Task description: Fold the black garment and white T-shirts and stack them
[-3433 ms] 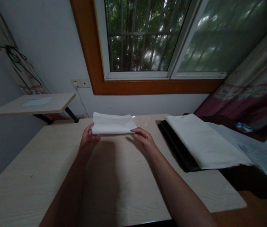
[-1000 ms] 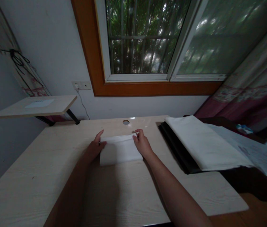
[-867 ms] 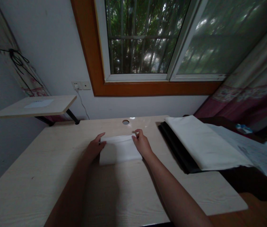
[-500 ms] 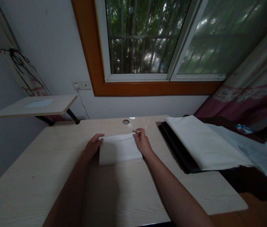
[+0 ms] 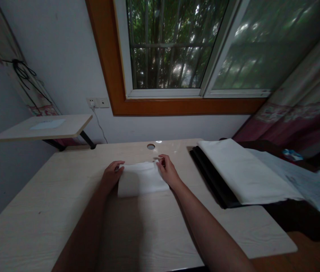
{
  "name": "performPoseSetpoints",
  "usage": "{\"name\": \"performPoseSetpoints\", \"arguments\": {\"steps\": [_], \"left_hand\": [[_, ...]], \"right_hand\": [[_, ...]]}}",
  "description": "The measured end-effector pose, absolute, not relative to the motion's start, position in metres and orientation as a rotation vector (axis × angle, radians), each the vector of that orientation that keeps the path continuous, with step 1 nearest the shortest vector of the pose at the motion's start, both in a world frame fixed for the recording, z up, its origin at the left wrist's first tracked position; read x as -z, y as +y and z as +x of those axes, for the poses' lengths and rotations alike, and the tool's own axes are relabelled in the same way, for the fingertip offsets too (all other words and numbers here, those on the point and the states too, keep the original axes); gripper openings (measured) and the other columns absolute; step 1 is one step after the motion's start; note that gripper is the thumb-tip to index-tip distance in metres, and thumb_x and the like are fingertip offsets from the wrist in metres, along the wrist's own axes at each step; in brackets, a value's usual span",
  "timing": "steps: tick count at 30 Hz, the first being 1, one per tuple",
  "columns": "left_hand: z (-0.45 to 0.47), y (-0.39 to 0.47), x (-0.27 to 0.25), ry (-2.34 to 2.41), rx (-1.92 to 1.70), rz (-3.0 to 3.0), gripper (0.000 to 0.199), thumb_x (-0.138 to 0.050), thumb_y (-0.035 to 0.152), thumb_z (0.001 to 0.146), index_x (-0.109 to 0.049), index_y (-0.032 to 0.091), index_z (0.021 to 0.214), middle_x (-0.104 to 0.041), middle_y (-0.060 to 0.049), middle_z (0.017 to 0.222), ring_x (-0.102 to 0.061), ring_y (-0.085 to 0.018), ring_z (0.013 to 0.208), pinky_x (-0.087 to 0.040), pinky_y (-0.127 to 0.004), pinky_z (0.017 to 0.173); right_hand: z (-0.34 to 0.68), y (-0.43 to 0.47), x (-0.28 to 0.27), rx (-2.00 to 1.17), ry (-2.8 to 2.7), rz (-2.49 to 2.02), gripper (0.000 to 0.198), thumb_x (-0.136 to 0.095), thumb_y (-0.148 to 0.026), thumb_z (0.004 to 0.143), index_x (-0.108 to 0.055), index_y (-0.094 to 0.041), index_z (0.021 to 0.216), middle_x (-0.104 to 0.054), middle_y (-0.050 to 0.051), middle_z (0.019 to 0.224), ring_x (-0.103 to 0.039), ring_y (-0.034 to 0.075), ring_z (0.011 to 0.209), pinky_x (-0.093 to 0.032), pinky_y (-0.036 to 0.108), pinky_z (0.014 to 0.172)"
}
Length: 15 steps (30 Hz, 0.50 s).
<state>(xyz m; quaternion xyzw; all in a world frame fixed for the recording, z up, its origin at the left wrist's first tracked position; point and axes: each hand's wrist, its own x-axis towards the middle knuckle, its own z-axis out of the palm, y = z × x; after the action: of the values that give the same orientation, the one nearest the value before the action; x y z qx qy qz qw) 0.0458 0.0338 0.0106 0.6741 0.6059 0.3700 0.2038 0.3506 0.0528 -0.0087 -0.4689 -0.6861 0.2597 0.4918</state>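
Note:
A folded white sheet, cloth or paper I cannot tell, lies on the pale wooden desk in front of me. My left hand has its thumb and fingers closed on the sheet's upper left corner. At the upper right corner my right hand pinches the far edge, its fingers curled. The far edge looks slightly uneven between the two hands, while the near edge rests on the desk. A shadow covers the sheet's left half.
At the right, large white sheets lie over a flat black item. A small raised shelf with a paper on it stands back left. The desk has a round cable hole near the wall, below a window.
My right hand has shifted slightly left along the far edge, and its fingers have curled in more. The sheet's far edge has moved slightly. My left hand has stayed nearly in place.

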Motion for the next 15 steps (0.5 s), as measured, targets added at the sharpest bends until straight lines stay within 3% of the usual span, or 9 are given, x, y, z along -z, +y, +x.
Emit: {"name": "performPoseSetpoints", "arguments": {"steps": [9,15], "left_hand": [[0.046,0.0348,-0.0119,1.766,-1.077,1.674,0.039,-0.051,0.039,0.087,-0.067,0.021,0.118,-0.064,-0.003,0.09,-0.061,-0.022,0.085,-0.049,-0.036,0.083],[0.0485,0.0421,-0.0053,1.826,-1.089,1.699,0.03,-0.052,0.033,0.087,-0.066,0.021,0.11,-0.062,-0.003,0.088,-0.06,-0.022,0.087,-0.05,-0.038,0.087]], "right_hand": [[0.351,0.0625,0.0167,-0.455,-1.637,-1.275,0.029,-0.04,-0.029,0.098,-0.041,-0.019,0.126,-0.057,0.008,0.099,-0.06,0.022,0.086,-0.05,0.037,0.083],[0.3468,0.0612,0.0143,-0.392,-1.682,-1.296,0.029,-0.04,-0.024,0.096,-0.045,-0.019,0.125,-0.06,0.011,0.105,-0.06,0.024,0.094,-0.05,0.041,0.091]]}}
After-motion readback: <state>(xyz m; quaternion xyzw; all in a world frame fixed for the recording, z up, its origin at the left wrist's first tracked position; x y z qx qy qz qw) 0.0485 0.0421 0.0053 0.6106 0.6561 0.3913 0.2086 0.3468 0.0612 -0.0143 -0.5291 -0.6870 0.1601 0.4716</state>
